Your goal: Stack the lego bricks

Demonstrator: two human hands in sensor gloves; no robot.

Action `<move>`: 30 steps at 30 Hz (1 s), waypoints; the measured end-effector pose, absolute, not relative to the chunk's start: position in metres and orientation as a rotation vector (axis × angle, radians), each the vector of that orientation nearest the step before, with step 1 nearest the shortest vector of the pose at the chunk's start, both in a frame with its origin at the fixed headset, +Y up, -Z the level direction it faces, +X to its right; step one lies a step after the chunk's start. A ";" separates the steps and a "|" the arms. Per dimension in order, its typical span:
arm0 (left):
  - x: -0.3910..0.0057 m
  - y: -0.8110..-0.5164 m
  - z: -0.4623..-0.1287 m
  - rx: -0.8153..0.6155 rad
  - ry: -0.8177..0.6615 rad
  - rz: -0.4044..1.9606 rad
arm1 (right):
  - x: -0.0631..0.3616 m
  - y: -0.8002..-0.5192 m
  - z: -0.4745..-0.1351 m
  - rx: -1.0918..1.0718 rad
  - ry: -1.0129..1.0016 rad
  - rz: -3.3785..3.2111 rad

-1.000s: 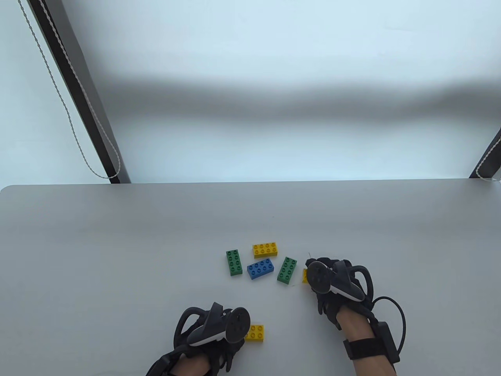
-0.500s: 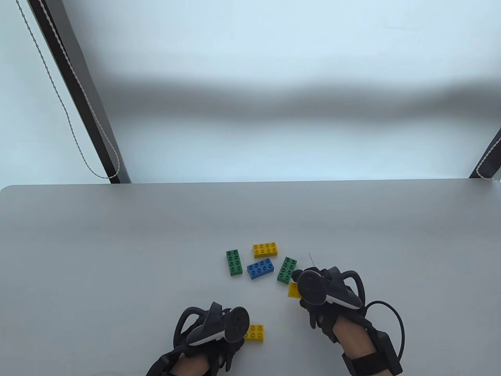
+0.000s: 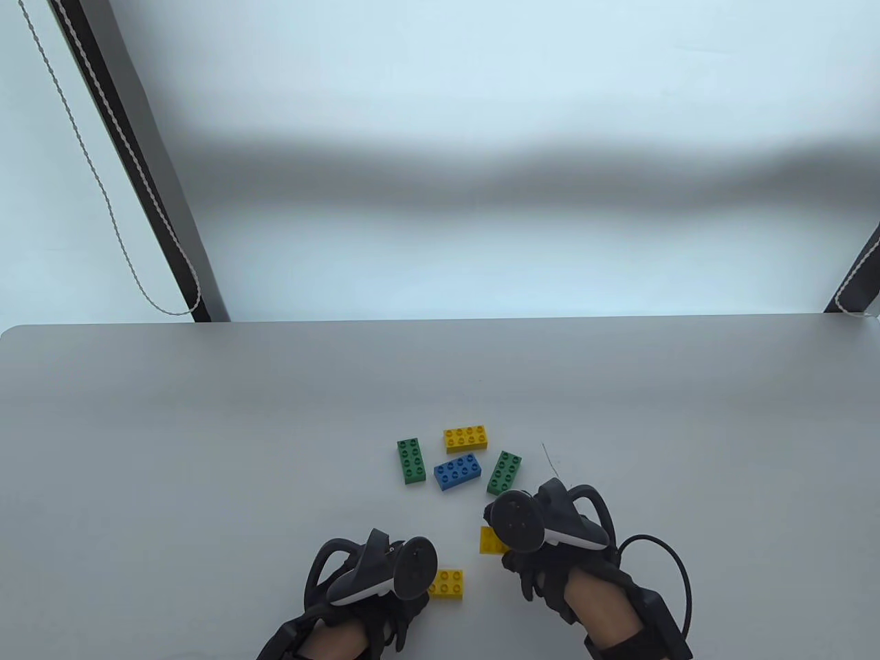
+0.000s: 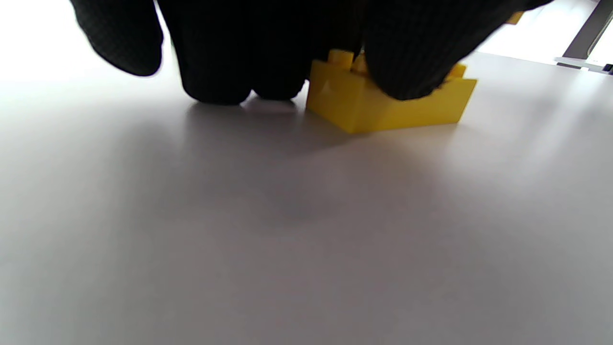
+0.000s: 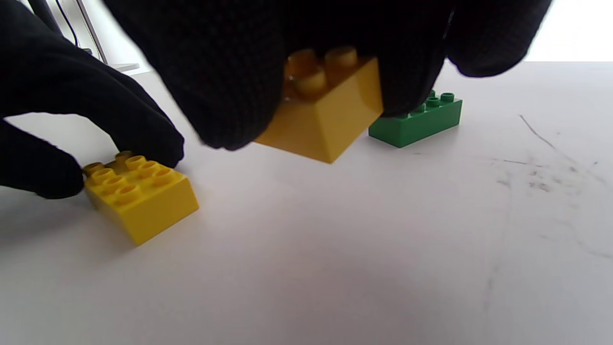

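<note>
A small yellow brick (image 3: 448, 584) lies on the grey table (image 3: 206, 447) near the front edge. My left hand (image 3: 419, 584) holds it there with fingers on both sides; the left wrist view shows a fingertip (image 4: 412, 62) on its studs (image 4: 383, 103). My right hand (image 3: 512, 543) grips a second yellow brick (image 3: 491, 541) from above and holds it tilted, just off the table. In the right wrist view this brick (image 5: 325, 110) hangs up and to the right of the resting yellow brick (image 5: 139, 191), apart from it.
Further back lie a green brick (image 3: 410, 461), a long yellow brick (image 3: 466, 438), a blue brick (image 3: 457, 471) and another green brick (image 3: 504, 473), the last just behind my right hand (image 5: 416, 120). A black cable (image 3: 670, 557) loops right of my right wrist.
My right hand has lifted its yellow brick and carried it left and toward the front edge, close to the brick under my left hand. The left hand has not moved.
</note>
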State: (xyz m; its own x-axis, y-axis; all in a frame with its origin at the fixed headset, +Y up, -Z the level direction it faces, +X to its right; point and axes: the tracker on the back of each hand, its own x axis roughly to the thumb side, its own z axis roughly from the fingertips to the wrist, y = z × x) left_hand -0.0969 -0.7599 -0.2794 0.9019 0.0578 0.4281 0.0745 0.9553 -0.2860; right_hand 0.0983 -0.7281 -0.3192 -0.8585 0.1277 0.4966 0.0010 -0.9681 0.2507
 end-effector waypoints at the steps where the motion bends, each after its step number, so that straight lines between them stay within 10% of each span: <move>1: -0.097 -0.760 -0.279 -0.303 -0.448 -0.009 | 0.096 -0.730 -0.318 0.819 0.399 2.938; 30: -0.097 -0.760 -0.279 -0.307 -0.447 -0.009 | 0.069 -0.762 -0.308 0.963 0.609 2.955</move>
State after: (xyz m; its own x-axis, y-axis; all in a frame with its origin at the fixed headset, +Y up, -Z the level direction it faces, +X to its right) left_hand -0.0971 -0.7601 -0.2793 0.9023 0.0588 0.4270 0.0753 0.9539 -0.2906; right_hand 0.0689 -0.7616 -0.3083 -0.8147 0.0934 0.5723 0.1406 -0.9256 0.3514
